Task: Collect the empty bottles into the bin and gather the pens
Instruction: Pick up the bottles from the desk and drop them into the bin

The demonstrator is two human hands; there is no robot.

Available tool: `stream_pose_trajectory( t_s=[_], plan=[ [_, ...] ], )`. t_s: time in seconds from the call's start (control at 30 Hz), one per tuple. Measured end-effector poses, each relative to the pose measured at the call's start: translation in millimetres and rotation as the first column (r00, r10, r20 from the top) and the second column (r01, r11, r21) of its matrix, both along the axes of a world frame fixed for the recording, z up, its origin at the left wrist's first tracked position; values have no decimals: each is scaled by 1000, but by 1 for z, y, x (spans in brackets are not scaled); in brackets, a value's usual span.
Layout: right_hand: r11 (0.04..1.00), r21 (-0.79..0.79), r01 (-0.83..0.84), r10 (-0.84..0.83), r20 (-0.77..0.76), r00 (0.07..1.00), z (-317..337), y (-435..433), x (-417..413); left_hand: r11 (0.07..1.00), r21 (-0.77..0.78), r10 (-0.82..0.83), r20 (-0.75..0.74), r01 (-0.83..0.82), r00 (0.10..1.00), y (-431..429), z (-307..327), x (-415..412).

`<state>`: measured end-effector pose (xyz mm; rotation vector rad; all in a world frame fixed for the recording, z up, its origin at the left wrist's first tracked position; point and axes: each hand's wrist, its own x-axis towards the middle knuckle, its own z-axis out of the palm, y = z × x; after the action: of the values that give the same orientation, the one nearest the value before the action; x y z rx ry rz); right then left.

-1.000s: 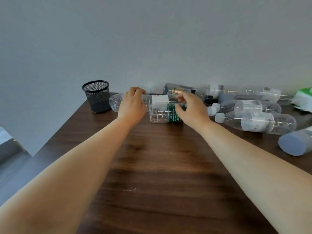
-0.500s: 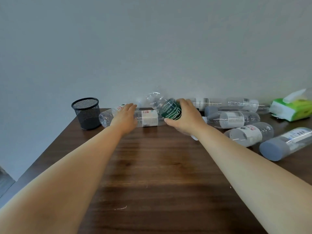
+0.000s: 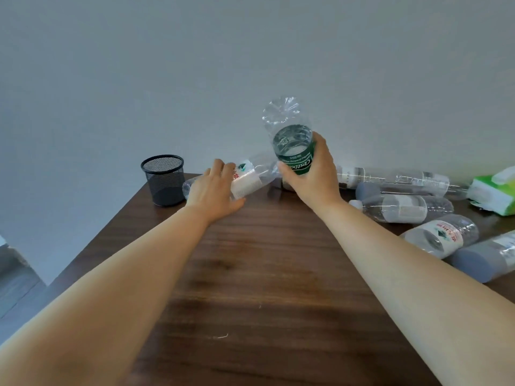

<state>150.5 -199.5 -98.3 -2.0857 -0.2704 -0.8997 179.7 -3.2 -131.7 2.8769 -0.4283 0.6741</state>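
Two hands (image 3: 310, 174) outstretched, each on a bottle (image 3: 292, 146)

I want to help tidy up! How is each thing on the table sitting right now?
Green-label bottle: lifted, bottom end up, held by right hand.
White-label bottle: tilted, under left hand.
Mesh cup: upright.
Other bottles: lying down on table.
Tissue pack: tissue sticking out.

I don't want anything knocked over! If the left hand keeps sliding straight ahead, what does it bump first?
Probably nothing new: the left hand already grips the clear white-labelled plastic bottle; beyond it, only grey wall.
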Motion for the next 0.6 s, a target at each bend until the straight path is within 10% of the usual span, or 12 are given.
stream_pose_trajectory(
  t_s=[0.3, 0.6],
  plan=[
    [945, 124, -303, 297, 64, 953, 27, 154, -13, 818, -510, 365, 102, -266, 925, 156, 29, -71],
    [751, 76, -656, 655, -218, 724, -18, 371, -43, 585, -559, 666, -83, -588, 741, 349, -8, -160]
  ],
)
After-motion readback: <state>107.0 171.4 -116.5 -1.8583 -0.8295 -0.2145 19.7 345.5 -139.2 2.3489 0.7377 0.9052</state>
